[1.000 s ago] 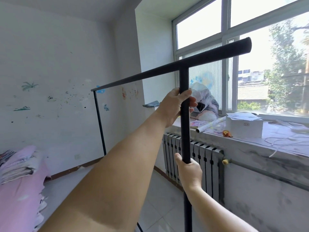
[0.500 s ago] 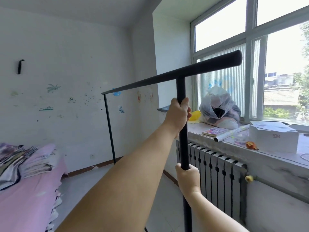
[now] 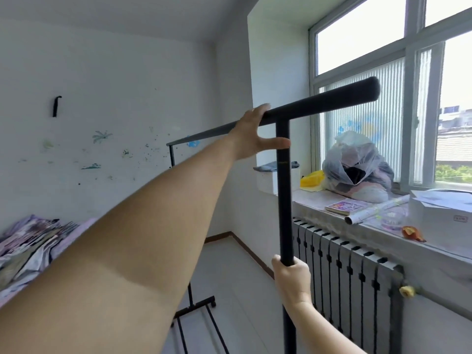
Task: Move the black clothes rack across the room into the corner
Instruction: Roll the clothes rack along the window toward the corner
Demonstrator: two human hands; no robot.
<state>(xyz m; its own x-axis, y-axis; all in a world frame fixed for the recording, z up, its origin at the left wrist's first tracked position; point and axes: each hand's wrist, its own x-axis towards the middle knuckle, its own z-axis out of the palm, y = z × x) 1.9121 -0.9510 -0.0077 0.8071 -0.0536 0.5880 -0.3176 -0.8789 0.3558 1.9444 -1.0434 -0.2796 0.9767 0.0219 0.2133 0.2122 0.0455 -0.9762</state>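
The black clothes rack (image 3: 284,200) stands in front of me, its top bar running from the far left upright to a free end near the window. My right hand (image 3: 292,279) is closed around the near upright at about waist height. My left hand (image 3: 251,135) is up at the joint of top bar and upright. Its palm lies against the bar, fingertips showing over the top, thumb spread out across the upright, not closed. The rack's wheeled base (image 3: 198,306) shows low on the tiled floor.
A dark radiator (image 3: 352,272) sits close on the right under a window sill (image 3: 319,200) holding a plastic bag (image 3: 357,164), a book, a paper roll and a white box (image 3: 439,215). A bed with folded clothes (image 3: 30,241) is at left. The room corner (image 3: 229,226) lies ahead.
My left hand has let go of the upright and moved up to the top bar, fingers spread. The right hand keeps its grip. The view has turned left, showing more of the corner.
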